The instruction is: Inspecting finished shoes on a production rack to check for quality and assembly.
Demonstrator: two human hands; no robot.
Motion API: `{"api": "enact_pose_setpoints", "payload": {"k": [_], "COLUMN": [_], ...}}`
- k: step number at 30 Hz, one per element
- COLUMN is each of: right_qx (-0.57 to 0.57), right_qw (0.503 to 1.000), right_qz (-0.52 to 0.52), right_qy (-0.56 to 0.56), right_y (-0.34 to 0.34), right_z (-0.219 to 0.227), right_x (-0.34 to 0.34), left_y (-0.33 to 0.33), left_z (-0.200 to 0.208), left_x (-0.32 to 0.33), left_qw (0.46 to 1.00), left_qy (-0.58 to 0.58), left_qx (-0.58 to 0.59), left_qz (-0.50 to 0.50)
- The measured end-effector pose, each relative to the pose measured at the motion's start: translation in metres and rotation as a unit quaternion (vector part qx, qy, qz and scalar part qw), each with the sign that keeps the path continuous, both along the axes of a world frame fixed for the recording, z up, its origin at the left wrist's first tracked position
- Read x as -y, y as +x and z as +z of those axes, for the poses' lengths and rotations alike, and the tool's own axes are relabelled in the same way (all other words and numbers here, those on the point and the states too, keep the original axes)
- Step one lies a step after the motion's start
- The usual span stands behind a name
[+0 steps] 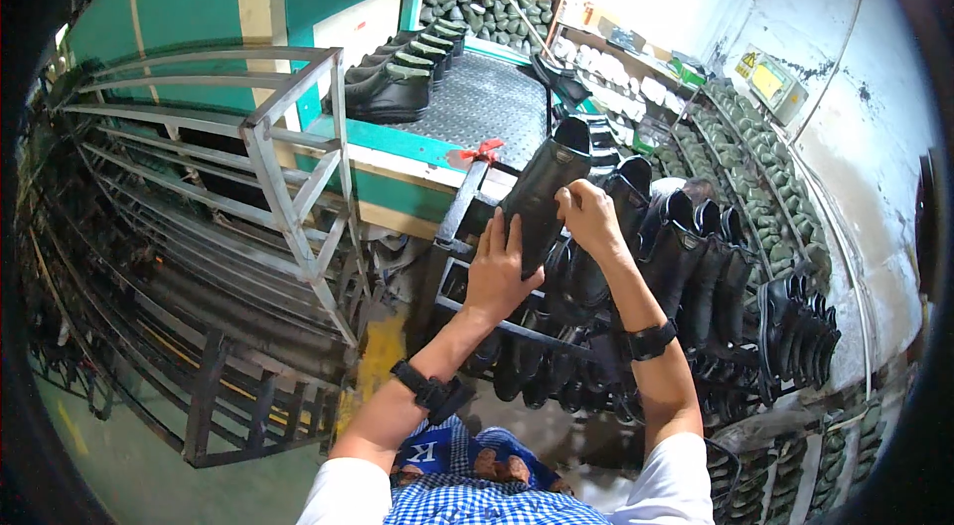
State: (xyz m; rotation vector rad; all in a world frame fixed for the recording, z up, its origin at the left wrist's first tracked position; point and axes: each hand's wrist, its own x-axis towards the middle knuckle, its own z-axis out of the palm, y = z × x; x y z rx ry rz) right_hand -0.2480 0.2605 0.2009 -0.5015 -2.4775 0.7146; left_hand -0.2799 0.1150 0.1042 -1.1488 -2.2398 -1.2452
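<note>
A black leather shoe (545, 189) is held up in front of me, tilted, with its opening at the far upper end. My left hand (497, 277) grips its near end, fingers stretched along the left side and thumb on the right. Against the shoe's right edge, below the opening, the fingers of my right hand (594, 222) are curled in a pinch; whatever lies between the fingertips is hidden. Right of it, a row of similar black shoes (678, 252) stands on a dark metal rack (457, 227). More shoes show on a lower level.
Behind the rack, several black shoes (393, 88) line a metal-topped bench (492, 93). Empty metal trolley frames (288, 177) stand at left. Shelves of green shoe lasts (750, 167) run along the right wall, near an electrical box (770, 86). A red knotted cloth (484, 150) marks a rack corner.
</note>
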Motion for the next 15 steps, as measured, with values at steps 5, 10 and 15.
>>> {"api": "enact_pose_setpoints", "payload": {"k": [5, 10, 15], "right_qx": [0.130, 0.106, 0.028], "right_qw": [0.962, 0.980, 0.985], "right_qz": [-0.045, 0.006, 0.114], "right_qy": [0.235, 0.170, -0.125], "right_y": [-0.011, -0.024, -0.006], "right_z": [-0.006, -0.011, -0.009], "right_x": [0.007, -0.006, -0.018], "left_y": [-0.001, -0.001, -0.001], "left_z": [-0.001, -0.003, -0.002], "left_x": [-0.002, -0.002, -0.002], "left_qw": [1.000, 1.000, 1.000], "left_qy": [-0.004, 0.000, 0.010], "left_qx": [0.006, -0.017, -0.017], "left_qz": [-0.001, 0.018, 0.017]}}
